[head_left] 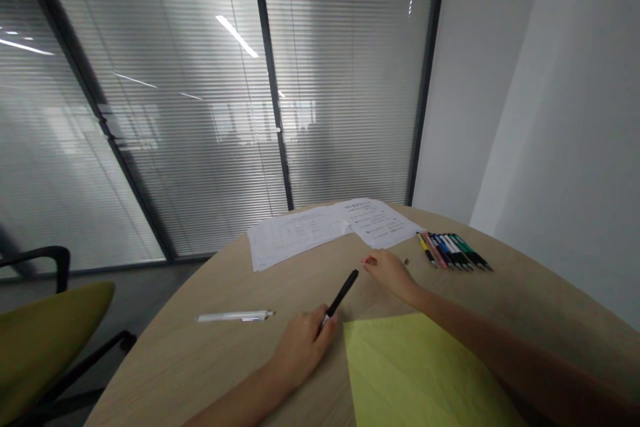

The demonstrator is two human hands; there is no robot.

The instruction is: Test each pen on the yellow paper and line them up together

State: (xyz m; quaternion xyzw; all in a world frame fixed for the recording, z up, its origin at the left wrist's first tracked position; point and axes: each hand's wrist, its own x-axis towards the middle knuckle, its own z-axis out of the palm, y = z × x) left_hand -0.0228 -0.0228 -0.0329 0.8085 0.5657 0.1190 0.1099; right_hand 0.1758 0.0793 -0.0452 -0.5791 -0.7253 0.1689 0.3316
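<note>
My left hand (303, 345) is closed around the lower end of a black pen (344, 293), which points up and to the right. To the right, my right hand (390, 273) hovers over or rests on the table with fingers curled together; whether something small is between them is hidden. A tiny dark object (406, 261) lies just beyond its knuckles. A white pen (235, 315) lies on the table left of my left hand. Under my right forearm is a yellow sheet (400, 367).
Several pens (453, 251) of different colours lie side by side at the right of the round wooden table (200, 367). Printed papers (300, 230) overlap at its far edge. A green chair (55, 333) stands at left; blinds behind glass (200, 113) and a white wall (565, 147) lie beyond.
</note>
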